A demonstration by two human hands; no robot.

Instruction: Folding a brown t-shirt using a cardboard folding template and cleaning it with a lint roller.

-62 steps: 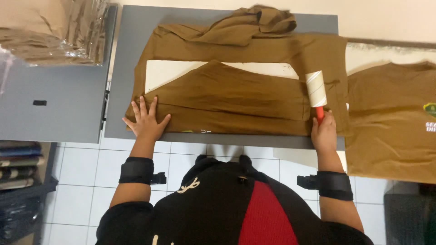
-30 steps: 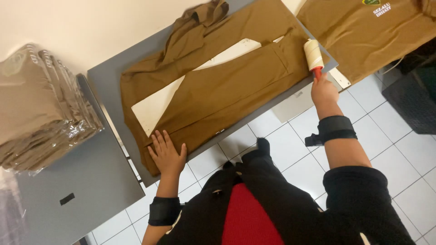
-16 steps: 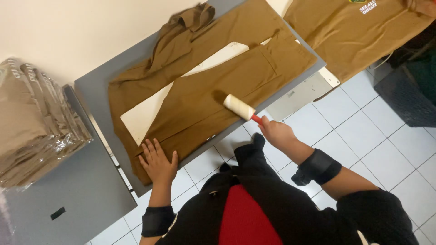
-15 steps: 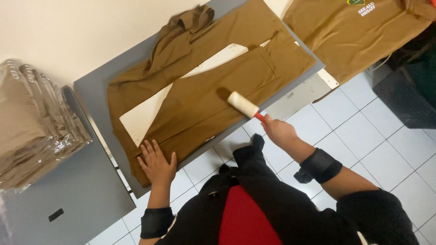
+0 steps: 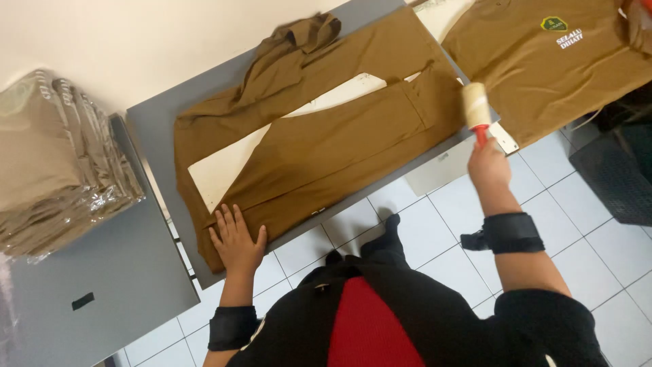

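Left hand lies flat, fingers spread, pinning the brown garment at lower left of the grey table. Our right hand grips the red-handled lint roller at the garment's right edge. We judge rolling still underway. Half a second ago the roller sat mid-garment; it has swung right.
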